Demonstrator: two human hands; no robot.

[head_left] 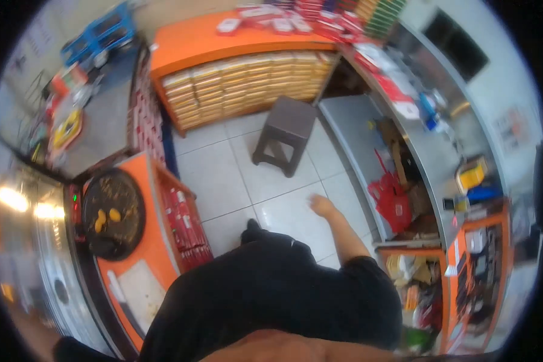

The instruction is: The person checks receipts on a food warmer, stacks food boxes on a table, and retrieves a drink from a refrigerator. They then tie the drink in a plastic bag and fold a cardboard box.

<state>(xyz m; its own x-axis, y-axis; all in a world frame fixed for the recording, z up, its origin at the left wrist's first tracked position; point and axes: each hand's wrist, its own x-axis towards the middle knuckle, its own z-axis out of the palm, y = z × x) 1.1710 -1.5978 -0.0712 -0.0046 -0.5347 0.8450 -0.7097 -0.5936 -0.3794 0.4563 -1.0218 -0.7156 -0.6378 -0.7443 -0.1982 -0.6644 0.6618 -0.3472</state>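
My right hand (321, 206) hangs over the white tiled floor (283, 208), blurred, its fingers loosely apart and nothing seen in it. Beyond it stands a dark brown plastic stool (289, 117). My left forearm (33, 332) reaches out at the lower left beside a lit glass display case (48, 253); the hand is lost in the blur and the dark edge of the view. Nearer my left side, a round dark tray (123, 187) with a few yellow-orange pieces (114, 215) rests on an orange counter (145, 172).
An orange table (193, 45) at the back has stacked boxes (241, 87) underneath. On the right runs a metal counter (431, 175) with a red bag (389, 199) below it. Orange shelves (446, 265) full of goods stand at the lower right. A white board (142, 289) lies near the tray.
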